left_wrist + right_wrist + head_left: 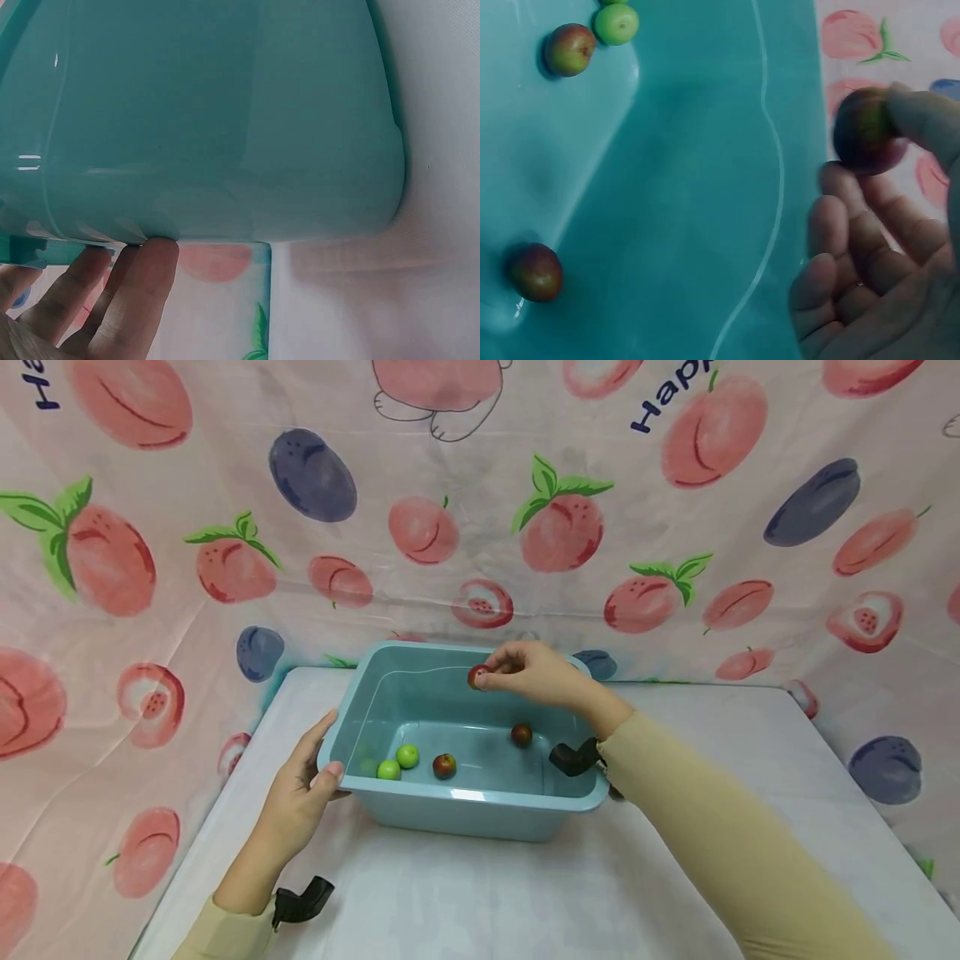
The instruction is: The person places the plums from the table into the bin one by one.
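Note:
A light-blue plastic basin (pixel 465 791) stands on the white table. My left hand (pixel 294 793) grips its left rim near the front corner; in the left wrist view its fingers (pixel 142 300) press the outer wall. My right hand (pixel 536 675) is above the far side of the basin, pinching a dark-red plum (pixel 477 676) between thumb and fingertips. In the right wrist view this plum (pixel 868 131) shows a greenish patch. On the basin floor lie two more dark-red plums, one near the front (pixel 444 766) and one farther right (pixel 521 735).
Two bright green fruits, one (pixel 407 756) beside the other (pixel 388 770), lie in the basin's left front part. A dark-red object (pixel 616 793), mostly hidden by the right sleeve, shows outside the right front corner. A fruit-printed cloth (pixel 420 468) hangs behind the table (pixel 450 902).

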Action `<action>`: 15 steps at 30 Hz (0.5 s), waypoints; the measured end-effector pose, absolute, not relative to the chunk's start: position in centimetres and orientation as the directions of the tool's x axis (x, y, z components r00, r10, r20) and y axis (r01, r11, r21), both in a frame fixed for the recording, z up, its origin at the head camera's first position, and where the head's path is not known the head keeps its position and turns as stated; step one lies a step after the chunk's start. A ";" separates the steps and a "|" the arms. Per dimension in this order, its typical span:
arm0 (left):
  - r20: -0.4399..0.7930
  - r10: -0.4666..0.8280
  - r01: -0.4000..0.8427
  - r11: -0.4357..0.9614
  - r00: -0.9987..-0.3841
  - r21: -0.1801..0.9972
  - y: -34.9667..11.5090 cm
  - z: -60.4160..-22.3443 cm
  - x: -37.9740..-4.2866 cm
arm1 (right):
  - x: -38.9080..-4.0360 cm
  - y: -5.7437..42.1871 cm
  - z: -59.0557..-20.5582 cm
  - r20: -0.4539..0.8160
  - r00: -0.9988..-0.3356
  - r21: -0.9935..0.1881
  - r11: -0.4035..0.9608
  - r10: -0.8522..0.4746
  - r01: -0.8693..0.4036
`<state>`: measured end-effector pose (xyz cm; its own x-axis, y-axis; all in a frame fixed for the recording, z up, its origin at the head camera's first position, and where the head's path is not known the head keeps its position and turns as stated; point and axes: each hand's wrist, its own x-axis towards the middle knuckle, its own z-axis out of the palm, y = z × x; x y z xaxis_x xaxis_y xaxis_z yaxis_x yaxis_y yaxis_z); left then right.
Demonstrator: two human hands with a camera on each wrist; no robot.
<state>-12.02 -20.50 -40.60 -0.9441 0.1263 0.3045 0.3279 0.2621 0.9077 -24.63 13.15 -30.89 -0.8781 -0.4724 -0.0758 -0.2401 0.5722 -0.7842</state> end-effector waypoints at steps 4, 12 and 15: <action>0.303 0.126 0.326 0.271 -0.945 0.906 -20.5 -40.6 -12.0 | -24.9 12.6 -31.6 -0.162 -0.865 -0.744 0.634 -0.475 -0.209; 0.302 0.124 0.326 0.286 -0.945 0.901 -20.5 -40.6 -12.0 | -24.9 12.5 -32.0 -0.247 -0.855 -0.684 0.707 -0.456 -0.180; 0.301 0.122 0.324 0.292 -0.946 0.900 -20.5 -40.6 -12.0 | -24.9 12.5 -32.0 -0.267 -0.850 -0.683 0.711 -0.455 -0.166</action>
<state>-12.01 -20.51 -40.64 -0.9458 0.1220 0.3010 0.3240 0.2922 0.8998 -24.86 12.54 -32.02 -0.8498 -0.4547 -0.2667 -0.1663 0.7114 -0.6828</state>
